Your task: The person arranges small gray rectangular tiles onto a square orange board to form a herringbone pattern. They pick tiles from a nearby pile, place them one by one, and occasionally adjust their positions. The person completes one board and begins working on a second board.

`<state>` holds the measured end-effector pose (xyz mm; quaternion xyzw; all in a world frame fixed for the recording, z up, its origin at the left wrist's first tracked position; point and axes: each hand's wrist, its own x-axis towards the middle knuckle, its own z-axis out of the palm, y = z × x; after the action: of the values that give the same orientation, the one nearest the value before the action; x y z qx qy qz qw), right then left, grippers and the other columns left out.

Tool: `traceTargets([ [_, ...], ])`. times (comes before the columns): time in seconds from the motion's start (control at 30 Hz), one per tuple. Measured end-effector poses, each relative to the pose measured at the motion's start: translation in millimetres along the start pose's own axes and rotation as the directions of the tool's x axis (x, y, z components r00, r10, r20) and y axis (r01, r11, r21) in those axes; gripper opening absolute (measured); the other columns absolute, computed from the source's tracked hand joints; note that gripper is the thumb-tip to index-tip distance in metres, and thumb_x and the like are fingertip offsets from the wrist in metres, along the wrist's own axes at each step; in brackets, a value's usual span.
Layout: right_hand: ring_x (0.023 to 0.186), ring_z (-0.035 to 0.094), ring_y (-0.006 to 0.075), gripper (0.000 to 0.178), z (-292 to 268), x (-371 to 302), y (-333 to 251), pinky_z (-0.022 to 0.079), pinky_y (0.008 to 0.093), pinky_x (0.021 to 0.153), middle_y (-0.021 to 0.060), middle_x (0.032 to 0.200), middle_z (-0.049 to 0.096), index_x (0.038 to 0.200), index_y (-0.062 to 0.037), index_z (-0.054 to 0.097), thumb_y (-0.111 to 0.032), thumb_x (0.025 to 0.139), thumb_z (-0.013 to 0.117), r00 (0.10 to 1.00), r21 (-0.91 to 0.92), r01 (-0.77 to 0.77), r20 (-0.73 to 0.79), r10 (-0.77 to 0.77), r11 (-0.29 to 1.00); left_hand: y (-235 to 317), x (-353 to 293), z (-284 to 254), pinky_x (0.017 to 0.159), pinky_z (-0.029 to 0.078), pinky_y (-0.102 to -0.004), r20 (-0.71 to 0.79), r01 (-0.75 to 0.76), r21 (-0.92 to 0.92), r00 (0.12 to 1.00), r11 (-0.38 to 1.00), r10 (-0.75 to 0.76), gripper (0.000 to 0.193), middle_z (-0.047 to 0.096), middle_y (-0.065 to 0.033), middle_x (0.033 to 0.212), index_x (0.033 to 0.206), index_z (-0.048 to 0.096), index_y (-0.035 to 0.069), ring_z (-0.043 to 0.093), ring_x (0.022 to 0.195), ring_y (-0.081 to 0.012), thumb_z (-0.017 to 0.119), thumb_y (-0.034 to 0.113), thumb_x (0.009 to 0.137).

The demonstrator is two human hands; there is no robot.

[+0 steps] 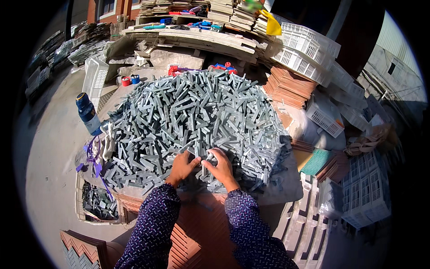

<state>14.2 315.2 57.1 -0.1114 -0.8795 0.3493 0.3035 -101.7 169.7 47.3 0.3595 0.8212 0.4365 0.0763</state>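
Note:
A wide heap of short grey stone strips (192, 107) covers the table in front of me. At its near edge my left hand (181, 167) and my right hand (219, 168) are close together, thumbs almost meeting. Both have curled fingers around grey strips; a pale strip (209, 157) shows between the right thumb and fingers. How many strips each holds is hidden by the fingers. Just below my hands, between my forearms, lies a terracotta-coloured board with slanted grooves (190, 235), partly in shadow.
A dark blue bottle (88, 114) and purple cord (93, 150) sit at the left edge. Below is a bin of dark pieces (79, 204). White crates (304, 49) and brown boards (289, 87) are stacked at far right. A slatted pallet (304, 228) lies near right.

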Motion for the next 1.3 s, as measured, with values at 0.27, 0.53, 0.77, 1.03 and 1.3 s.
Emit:
traceTargets([
  [0.27,0.109,0.051,0.0368,0.048,-4,-54,-31,0.042,0.0410,0.091,0.0175,0.117,0.052,0.110,-0.0062,0.054,-0.027,0.073,0.076,0.983,0.082,0.182,0.000,-0.183,0.980,6,-41,-8,0.087,0.045,-0.0402,0.022,-0.051,-0.274,0.998,0.960,0.059,0.043,0.064,-0.0190,0.087,0.103,0.063,0.000,0.060,0.090,-0.0376,0.069,0.034,0.077],
  [0.53,0.100,0.059,0.0317,0.053,-46,-97,-70,0.050,0.0391,0.079,0.0140,0.109,0.061,0.111,-0.0053,0.057,-0.037,0.072,0.076,0.953,0.105,0.245,0.159,-0.259,0.964,14,-120,-50,0.108,0.028,-0.0458,0.294,-0.367,-0.115,0.875,0.923,0.385,0.058,0.054,-0.0174,0.126,0.119,0.055,0.001,0.043,0.125,-0.0363,0.070,0.038,0.077],
  [0.77,0.128,0.030,0.0431,0.063,-26,-30,27,0.029,0.0487,0.104,0.0220,0.132,0.045,0.115,-0.0018,0.059,-0.050,0.076,0.068,0.984,-0.597,-0.030,-0.157,-0.080,0.802,-32,-67,-7,0.107,0.017,-0.0577,-0.138,-0.119,0.396,0.973,0.911,0.187,0.068,0.035,-0.0218,0.142,0.131,0.047,0.004,0.029,0.134,-0.0377,0.055,0.053,0.085],
  [1.03,0.104,0.053,0.0314,0.045,-17,-67,-23,0.040,0.0413,0.092,0.0120,0.106,0.061,0.103,-0.0030,0.064,-0.035,0.074,0.074,0.960,-0.073,0.266,0.114,-0.257,0.961,-11,-90,-22,0.104,0.030,-0.0471,-0.010,-0.440,0.013,0.898,0.898,0.440,0.053,0.049,-0.0189,0.127,0.121,0.056,0.004,0.043,0.119,-0.0381,0.061,0.040,0.082],
  [1.3,0.127,0.036,0.0399,0.065,-13,-33,15,0.029,0.0479,0.104,0.0246,0.125,0.052,0.129,-0.0120,0.051,-0.054,0.080,0.061,0.998,-0.399,-0.051,-0.002,0.055,0.915,-35,-58,-8,0.106,0.018,-0.0538,-0.210,-0.129,0.308,0.957,0.943,0.200,0.052,0.042,-0.0168,0.139,0.128,0.051,0.009,0.033,0.132,-0.0336,0.055,0.041,0.087],
])
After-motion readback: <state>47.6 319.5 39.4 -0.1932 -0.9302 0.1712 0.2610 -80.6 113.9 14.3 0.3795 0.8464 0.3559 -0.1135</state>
